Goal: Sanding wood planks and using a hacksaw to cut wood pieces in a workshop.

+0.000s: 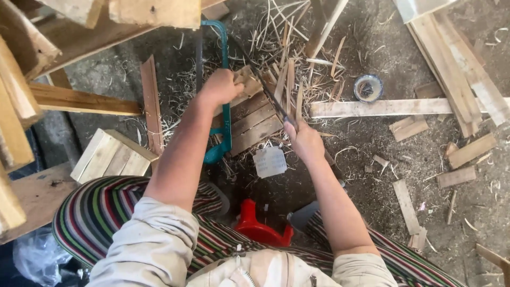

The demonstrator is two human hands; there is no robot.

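Two hands: both are closed on their work over the slatted wooden block (pixel 254 119) on the floor ahead of your knees.
Left hand: your left hand (pixel 219 87) grips a thin wood piece (pixel 245 81) tight at the block's far left edge; keep it pinned so it cannot twist.
Right hand: your right hand (pixel 304 139) is wrapped round the handle of a long dark blade (pixel 265 87) that slants up and left toward the piece.
Blade line: it looks best to keep the edge along the grain and your left fingers off its path.
Nearby: a teal saw frame (pixel 225 85) lies under your left wrist, and thin splints (pixel 289 87) stand just right of the blade.
Footing: shavings cover the floor (pixel 372 180); judge the block's steadiness before pressing.
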